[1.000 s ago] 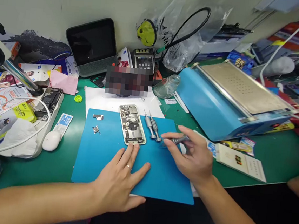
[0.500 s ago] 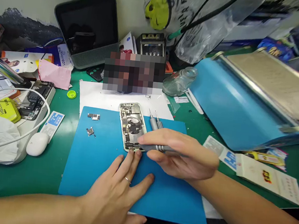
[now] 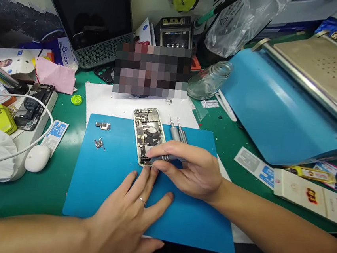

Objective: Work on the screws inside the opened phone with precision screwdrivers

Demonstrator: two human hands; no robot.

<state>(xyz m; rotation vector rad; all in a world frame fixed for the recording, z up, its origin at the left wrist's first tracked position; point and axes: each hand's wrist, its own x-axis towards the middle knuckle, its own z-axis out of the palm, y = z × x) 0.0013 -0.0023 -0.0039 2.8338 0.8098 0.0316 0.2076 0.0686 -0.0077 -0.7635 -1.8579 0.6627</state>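
An opened phone (image 3: 145, 120) with bare inner parts lies on a blue mat (image 3: 100, 179), its top end over white paper. My left hand (image 3: 129, 210) is spread on the mat, with two fingertips against the phone's lower edge. In my right hand (image 3: 195, 169), a grey screwdriver (image 3: 165, 158) is pinched between thumb and fingers over the phone's lower end; its tip is hidden. Two more screwdrivers (image 3: 177, 131) lie right of the phone. Left of it on the mat are a small metal part (image 3: 103, 125) and another small phone part (image 3: 99, 143).
At left stand a white box with another opened phone (image 3: 35, 105), a white cable and a white earbud case (image 3: 37, 158). Behind are a dark screen (image 3: 89, 15) and a glass jar (image 3: 210, 81). A metal-topped device (image 3: 326, 62) and a white carton (image 3: 313, 196) occupy the right.
My right hand has moved left, bringing the screwdriver closer over the phone's lower end. The left hand stays at the phone's edge. The view has shifted slightly.
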